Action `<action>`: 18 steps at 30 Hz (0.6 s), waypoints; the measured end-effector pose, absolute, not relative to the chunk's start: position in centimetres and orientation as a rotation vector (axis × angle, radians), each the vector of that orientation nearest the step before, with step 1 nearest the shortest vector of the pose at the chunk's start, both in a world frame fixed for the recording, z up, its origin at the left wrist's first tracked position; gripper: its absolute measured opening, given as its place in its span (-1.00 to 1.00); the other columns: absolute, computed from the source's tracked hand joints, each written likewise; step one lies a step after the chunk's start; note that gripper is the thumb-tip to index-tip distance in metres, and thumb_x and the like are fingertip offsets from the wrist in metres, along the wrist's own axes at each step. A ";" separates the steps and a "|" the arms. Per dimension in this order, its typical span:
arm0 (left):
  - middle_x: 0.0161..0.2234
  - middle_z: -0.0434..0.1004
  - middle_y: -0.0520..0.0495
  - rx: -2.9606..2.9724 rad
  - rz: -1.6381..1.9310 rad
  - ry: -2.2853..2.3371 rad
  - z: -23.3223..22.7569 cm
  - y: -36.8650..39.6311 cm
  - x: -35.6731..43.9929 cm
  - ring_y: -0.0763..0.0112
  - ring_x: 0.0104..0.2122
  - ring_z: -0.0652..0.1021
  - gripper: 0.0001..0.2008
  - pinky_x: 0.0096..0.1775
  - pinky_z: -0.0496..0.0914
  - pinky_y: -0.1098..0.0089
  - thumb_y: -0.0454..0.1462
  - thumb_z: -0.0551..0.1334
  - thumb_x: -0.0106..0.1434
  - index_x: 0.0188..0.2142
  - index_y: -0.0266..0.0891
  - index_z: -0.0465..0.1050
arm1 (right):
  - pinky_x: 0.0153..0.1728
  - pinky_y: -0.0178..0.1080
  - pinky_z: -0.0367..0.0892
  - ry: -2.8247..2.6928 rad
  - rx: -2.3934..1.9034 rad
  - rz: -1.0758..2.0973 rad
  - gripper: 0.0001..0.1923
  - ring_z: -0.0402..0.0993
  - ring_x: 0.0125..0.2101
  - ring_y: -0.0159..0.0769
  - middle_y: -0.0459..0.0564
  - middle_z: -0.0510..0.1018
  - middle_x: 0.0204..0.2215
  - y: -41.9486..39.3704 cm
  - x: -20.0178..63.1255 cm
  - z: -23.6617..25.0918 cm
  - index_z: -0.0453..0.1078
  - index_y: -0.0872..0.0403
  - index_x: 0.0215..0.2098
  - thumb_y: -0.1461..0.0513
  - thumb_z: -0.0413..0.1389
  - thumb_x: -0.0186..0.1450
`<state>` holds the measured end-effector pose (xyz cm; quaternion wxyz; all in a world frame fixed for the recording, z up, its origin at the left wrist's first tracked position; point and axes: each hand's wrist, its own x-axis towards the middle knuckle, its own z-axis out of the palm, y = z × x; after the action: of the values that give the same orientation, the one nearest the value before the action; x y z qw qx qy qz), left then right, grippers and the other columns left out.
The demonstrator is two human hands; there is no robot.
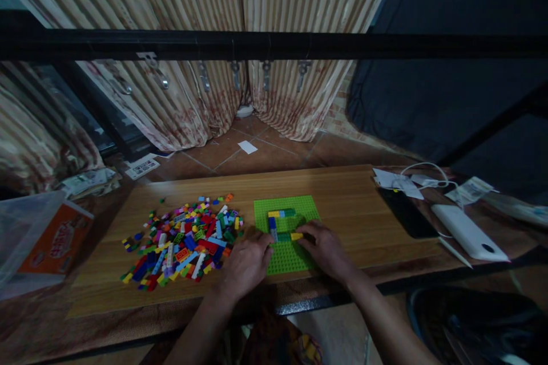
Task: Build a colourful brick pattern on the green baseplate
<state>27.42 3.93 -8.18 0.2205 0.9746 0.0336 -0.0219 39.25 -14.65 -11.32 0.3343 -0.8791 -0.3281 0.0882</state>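
A green studded baseplate [291, 262] lies on the wooden board, with joined toy bricks on it in a squared C shape. Its upper row [281, 213] runs yellow, light blue and green; a blue and grey side [273, 227] leads down to a green lower row [284, 236]. At the right end of that lower row, my right hand [324, 248] pinches a yellow brick [296, 236]. My left hand [248, 259] rests over the plate's left edge, fingers drawn together by the lower left corner of the bricks. What lies under those fingertips is hidden.
A heap of mixed loose bricks [184, 245] spreads over the left of the wooden board [346, 194]. To the right lie a black phone [406, 214], a white power bank [468, 232] and cables. A clear plastic box [29, 239] stands at far left. A dark bar [274, 45] crosses beyond.
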 end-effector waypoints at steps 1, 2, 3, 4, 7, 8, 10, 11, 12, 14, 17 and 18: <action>-0.23 0.48 -0.07 2.700 -0.077 0.097 -8.2 3.8 27.5 0.29 -0.20 0.50 -0.80 -0.16 0.34 0.31 -0.29 0.01 0.31 -0.16 -0.14 0.37 | -0.15 -0.20 0.30 -0.873 -2.290 0.236 -0.82 0.43 -0.23 -0.26 -0.02 0.48 -0.27 -14.6 39.3 -11.3 0.47 0.02 -0.20 0.28 0.10 0.23; -0.21 0.48 -0.08 2.704 -0.092 0.099 -8.2 3.6 27.5 0.28 -0.19 0.50 -0.79 -0.16 0.34 0.30 -0.29 0.01 0.31 -0.15 -0.14 0.37 | -0.15 -0.20 0.30 -0.883 -2.285 0.239 -0.82 0.43 -0.23 -0.26 -0.02 0.48 -0.27 -14.5 39.3 -11.3 0.47 0.02 -0.20 0.27 0.10 0.23; -0.19 0.47 -0.08 2.706 -0.102 0.097 -8.2 3.5 27.6 0.28 -0.19 0.50 -0.79 -0.16 0.34 0.30 -0.29 0.01 0.31 -0.15 -0.14 0.37 | -0.15 -0.20 0.30 -0.888 -2.282 0.239 -0.82 0.43 -0.23 -0.26 -0.02 0.48 -0.28 -14.5 39.4 -11.4 0.47 0.02 -0.20 0.27 0.10 0.24; -0.17 0.47 -0.08 2.706 -0.107 0.095 -8.1 3.3 27.6 0.28 -0.19 0.49 -0.79 -0.15 0.34 0.30 -0.29 0.01 0.32 -0.14 -0.14 0.37 | -0.15 -0.21 0.29 -0.890 -2.278 0.238 -0.82 0.43 -0.23 -0.26 -0.02 0.48 -0.28 -14.5 39.4 -11.4 0.47 0.02 -0.20 0.27 0.10 0.24; -0.12 0.43 -0.09 2.699 -0.099 0.088 -8.1 2.8 27.7 0.29 -0.18 0.48 -0.75 -0.15 0.35 0.31 -0.29 0.01 0.31 -0.07 -0.13 0.35 | -0.15 -0.21 0.29 -0.905 -2.259 0.248 -0.82 0.43 -0.24 -0.27 -0.02 0.48 -0.28 -14.5 39.5 -11.4 0.47 0.02 -0.19 0.27 0.09 0.25; -0.10 0.42 -0.08 2.697 -0.092 0.080 -8.2 2.6 27.7 0.30 -0.18 0.48 -0.73 -0.16 0.36 0.32 -0.29 0.01 0.31 -0.03 -0.12 0.34 | -0.16 -0.21 0.29 -0.906 -2.255 0.251 -0.82 0.43 -0.24 -0.28 -0.02 0.48 -0.28 -14.5 39.6 -11.4 0.48 0.02 -0.20 0.27 0.09 0.25; -0.06 0.39 -0.07 2.699 -0.079 0.050 -8.4 2.1 27.9 0.32 -0.18 0.48 -0.67 -0.15 0.36 0.34 -0.29 0.01 0.31 0.05 -0.08 0.29 | -0.16 -0.22 0.29 -0.905 -2.256 0.256 -0.82 0.43 -0.25 -0.28 -0.02 0.48 -0.29 -14.4 39.6 -11.4 0.49 0.02 -0.21 0.29 0.09 0.25; -0.05 0.37 -0.07 2.706 -0.076 0.031 -8.5 1.8 28.0 0.33 -0.18 0.48 -0.64 -0.15 0.36 0.35 -0.29 0.01 0.31 0.08 -0.06 0.27 | -0.17 -0.22 0.29 -0.903 -2.258 0.256 -0.83 0.43 -0.26 -0.28 -0.02 0.48 -0.30 -14.4 39.7 -11.3 0.49 0.02 -0.23 0.29 0.09 0.24; -0.05 0.36 -0.07 2.718 -0.078 0.012 -8.6 1.5 28.1 0.33 -0.17 0.48 -0.62 -0.15 0.36 0.35 -0.29 0.01 0.31 0.11 -0.05 0.24 | -0.17 -0.22 0.29 -0.903 -2.261 0.257 -0.84 0.43 -0.26 -0.28 -0.02 0.48 -0.30 -14.4 39.7 -11.3 0.50 0.02 -0.24 0.29 0.10 0.24; -0.08 0.37 -0.09 2.758 -0.104 -0.016 -8.8 0.9 28.5 0.30 -0.16 0.47 -0.60 -0.16 0.37 0.34 -0.28 0.00 0.31 0.14 -0.04 0.22 | -0.18 -0.22 0.29 -0.904 -2.264 0.265 -0.85 0.43 -0.28 -0.28 -0.02 0.48 -0.32 -14.3 39.8 -11.1 0.51 0.03 -0.26 0.29 0.10 0.24; -0.12 0.38 -0.13 2.822 -0.166 -0.027 -8.9 0.2 29.0 0.26 -0.15 0.46 -0.60 -0.17 0.37 0.32 -0.29 -0.02 0.32 0.13 -0.10 0.24 | -0.20 -0.24 0.29 -0.913 -2.261 0.294 -0.85 0.42 -0.29 -0.28 -0.02 0.48 -0.34 -14.3 40.1 -11.0 0.52 0.03 -0.28 0.30 0.11 0.24; -0.12 0.38 -0.14 2.839 -0.178 -0.022 -8.9 0.1 29.1 0.27 -0.15 0.46 -0.61 -0.17 0.37 0.32 -0.30 -0.04 0.33 0.13 -0.12 0.25 | -0.21 -0.24 0.29 -0.920 -2.258 0.303 -0.85 0.42 -0.29 -0.29 -0.02 0.48 -0.34 -14.3 40.1 -11.0 0.52 0.03 -0.28 0.31 0.11 0.23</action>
<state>29.13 0.06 -8.86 0.1478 0.9870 -0.0077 -0.0621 40.14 -14.26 -11.02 0.3355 -0.8658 -0.3526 0.1160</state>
